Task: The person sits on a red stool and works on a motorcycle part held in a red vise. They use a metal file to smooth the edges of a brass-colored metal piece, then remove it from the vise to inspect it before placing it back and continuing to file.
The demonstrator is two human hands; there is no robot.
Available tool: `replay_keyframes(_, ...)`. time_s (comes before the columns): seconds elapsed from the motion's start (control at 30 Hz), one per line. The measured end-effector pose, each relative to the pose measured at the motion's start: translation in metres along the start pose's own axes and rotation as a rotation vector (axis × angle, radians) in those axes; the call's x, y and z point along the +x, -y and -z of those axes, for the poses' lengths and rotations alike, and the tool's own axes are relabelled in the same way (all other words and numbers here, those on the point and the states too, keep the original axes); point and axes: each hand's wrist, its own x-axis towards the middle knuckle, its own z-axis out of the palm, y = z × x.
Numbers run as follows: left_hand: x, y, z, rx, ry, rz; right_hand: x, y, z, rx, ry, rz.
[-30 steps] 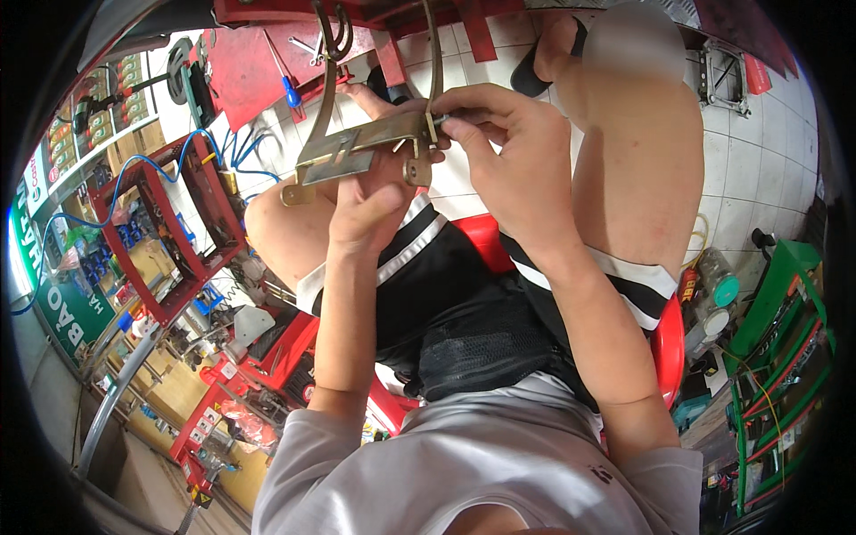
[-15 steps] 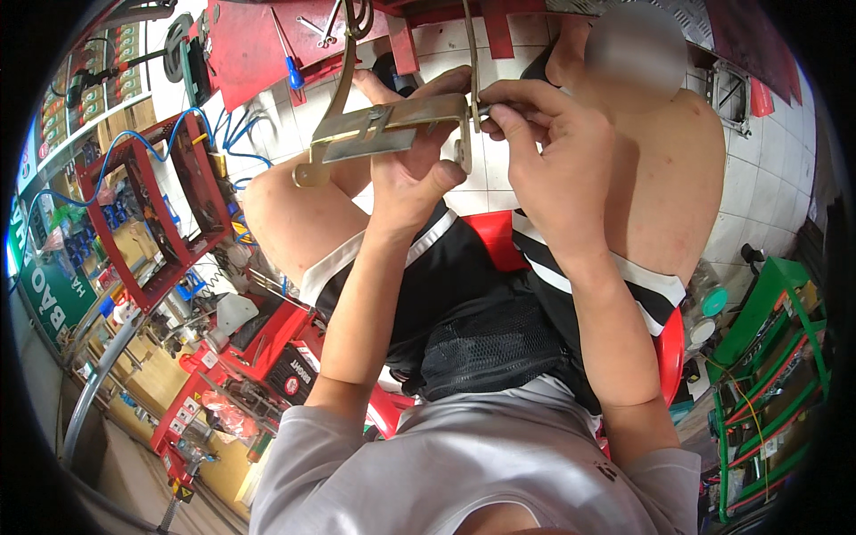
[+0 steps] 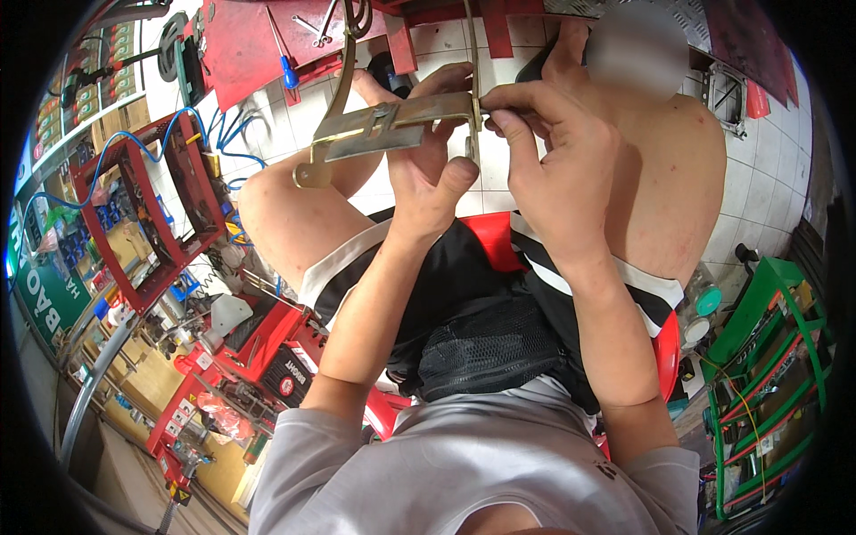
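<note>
A brass-coloured metal bracket (image 3: 392, 118) with a flat crosspiece and upright curved arms stands in front of me, above my knees. My left hand (image 3: 426, 169) reaches under and behind the crosspiece, its thumb by the bracket's right end and its fingers curling round the far side. At the right upright, my right hand (image 3: 562, 152) pinches thumb and forefinger together against the metal. Whatever small piece sits between those fingertips is mostly hidden. A bolt head (image 3: 382, 111) shows on top of the crosspiece.
Beyond the bracket is a red bench (image 3: 245, 53) bearing a blue-handled screwdriver (image 3: 287, 69) and wrenches (image 3: 314, 34). A red metal frame (image 3: 147, 214) and blue hose (image 3: 134, 134) lie left; a green rack (image 3: 767, 383) stands right. Another person's blurred head (image 3: 635, 49) appears at upper right.
My left hand has shifted slightly right, its thumb moving up close to the bracket's right end. My right hand keeps its pinch at the upright, almost unmoved.
</note>
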Motion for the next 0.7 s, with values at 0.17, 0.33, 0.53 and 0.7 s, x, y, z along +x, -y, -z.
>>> replay_keyframes(0.17,0.000,-0.004,0.003,0.020,0.021,0.024,0.002,0.002,0.000,-0.033,0.018,0.066)
replay_keyframes(0.33,-0.002,-0.011,-0.002,-0.078,-0.052,0.127,0.000,-0.004,-0.002,-0.140,0.140,0.058)
replay_keyframes(0.53,-0.005,-0.021,-0.007,-0.205,-0.060,0.173,-0.003,-0.014,-0.008,-0.102,0.167,-0.122)
replay_keyframes(0.7,-0.004,-0.030,-0.012,-0.309,-0.091,0.234,-0.002,-0.022,-0.011,0.093,0.193,-0.368)
